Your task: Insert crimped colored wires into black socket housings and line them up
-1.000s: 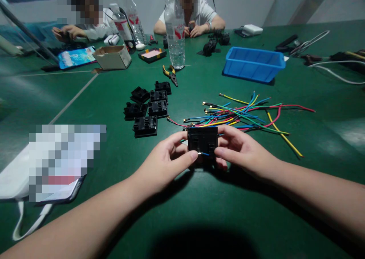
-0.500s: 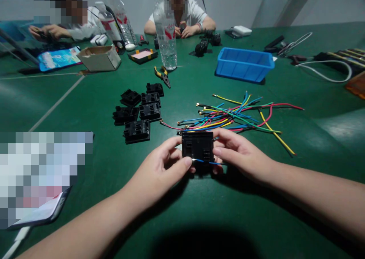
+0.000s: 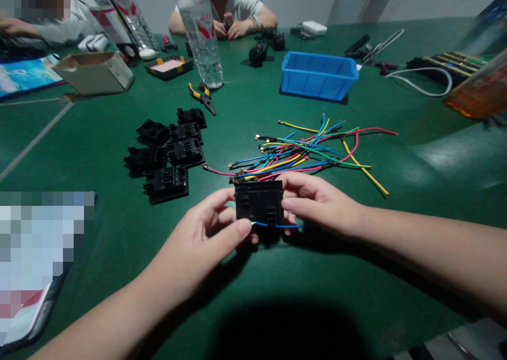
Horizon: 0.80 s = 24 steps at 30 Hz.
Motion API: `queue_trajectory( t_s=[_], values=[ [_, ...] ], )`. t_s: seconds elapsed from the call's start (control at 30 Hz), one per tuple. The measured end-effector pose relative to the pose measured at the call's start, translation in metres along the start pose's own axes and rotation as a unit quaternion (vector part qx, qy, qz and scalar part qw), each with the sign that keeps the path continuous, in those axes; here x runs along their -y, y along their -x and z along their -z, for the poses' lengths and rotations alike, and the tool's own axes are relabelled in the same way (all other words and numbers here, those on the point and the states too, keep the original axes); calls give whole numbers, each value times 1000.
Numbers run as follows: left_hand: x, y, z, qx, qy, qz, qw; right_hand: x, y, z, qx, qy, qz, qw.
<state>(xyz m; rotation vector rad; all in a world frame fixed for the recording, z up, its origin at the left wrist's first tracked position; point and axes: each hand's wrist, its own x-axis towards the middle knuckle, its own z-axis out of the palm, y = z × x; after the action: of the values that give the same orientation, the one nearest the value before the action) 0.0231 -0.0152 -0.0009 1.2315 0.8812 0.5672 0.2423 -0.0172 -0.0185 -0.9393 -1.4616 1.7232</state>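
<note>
Between my two hands is a black plastic housing [image 3: 259, 201], held up off the green table. My left hand [image 3: 217, 220] grips its left side, with the thumb pressed at the metal end of a blue wire [image 3: 287, 226]. That wire lies across the lower part of the housing and sticks out past its right edge. My right hand [image 3: 309, 199] is closed on the right side, thumb on the near face, other fingers partly hidden behind. Just beyond the housing lies a loose pile of coloured wires [image 3: 301, 154] with metal terminals. Several similar black housings [image 3: 166, 183] lie to the left.
Pliers [image 3: 203, 98] with yellow handles lie beyond the housings, near a water bottle [image 3: 206, 48]. A blue bin [image 3: 319, 77] stands past the wires. At left are a cardboard box [image 3: 97, 75] and a phone [image 3: 43, 275]. Across the table sits a person [image 3: 241, 6].
The view has turned to the right, so things on the table appear further left. My hands still hold the housing and blue wire in nearly the same pose.
</note>
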Motion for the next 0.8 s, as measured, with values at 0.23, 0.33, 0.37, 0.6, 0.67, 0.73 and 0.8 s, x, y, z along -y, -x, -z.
queue_trajectory(
  t_s=[0.23, 0.33, 0.37, 0.6, 0.67, 0.73, 0.8],
  values=[
    [-1, 0, -1, -1, -6, -7, 1000, 0, -2, 1, 12, 7, 6, 1000],
    [-1, 1, -1, 0, -10, -4, 1000, 0, -2, 1, 17, 14, 5, 1000],
    [-1, 1, 0, 1, -11, -3, 1000, 0, -2, 1, 19, 14, 4, 1000],
    [1, 1, 1, 0, -48, -3, 999, -3, -2, 3, 19, 22, 9, 1000],
    [1, 2, 1, -2, -63, -4, 998, -2, -1, 4, 22, 20, 12, 999],
    [2, 3, 0, 3, -74, -5, 997, 0, 0, 3, 25, 10, 9, 1000],
    [3, 4, 0, 11, -81, -12, 997, 2, 1, 2, 27, 9, 1, 1000]
  ],
)
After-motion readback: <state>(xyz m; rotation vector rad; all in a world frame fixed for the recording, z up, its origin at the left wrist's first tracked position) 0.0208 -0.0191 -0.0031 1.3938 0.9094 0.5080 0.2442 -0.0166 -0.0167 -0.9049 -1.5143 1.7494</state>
